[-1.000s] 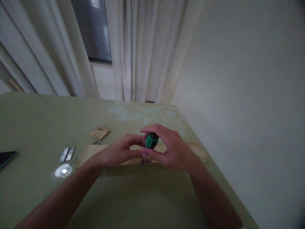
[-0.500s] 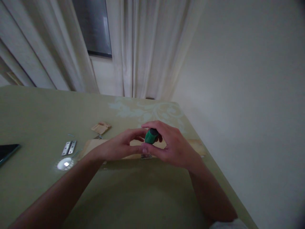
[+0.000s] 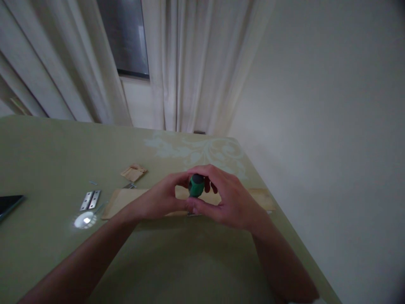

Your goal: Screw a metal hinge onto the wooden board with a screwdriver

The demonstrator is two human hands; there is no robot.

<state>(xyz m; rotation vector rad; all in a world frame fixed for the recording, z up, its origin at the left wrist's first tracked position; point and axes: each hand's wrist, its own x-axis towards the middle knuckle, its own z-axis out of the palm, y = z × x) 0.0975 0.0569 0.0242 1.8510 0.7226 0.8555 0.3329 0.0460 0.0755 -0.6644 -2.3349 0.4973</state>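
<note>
A green-handled screwdriver (image 3: 196, 186) stands upright over a long light wooden board (image 3: 126, 201) lying across the table. My right hand (image 3: 228, 200) wraps its fingers round the handle. My left hand (image 3: 160, 201) touches the screwdriver low down, fingers pinched near its shaft and resting on the board. A small metal hinge (image 3: 193, 214) peeks out at the board's near edge, right below the hands. The screwdriver tip is hidden by my fingers.
On the green table (image 3: 47, 152) to the left lie a loose metal hinge (image 3: 90, 199), a shiny round lid (image 3: 84, 220), a small wooden piece (image 3: 133, 172) and a dark phone (image 3: 8, 204) at the edge. Curtains and a wall stand behind and right.
The screwdriver handle has tipped from a slight lean to more upright, and my right fingers have shifted round it. The view has moved a little; the board and loose parts stay put.
</note>
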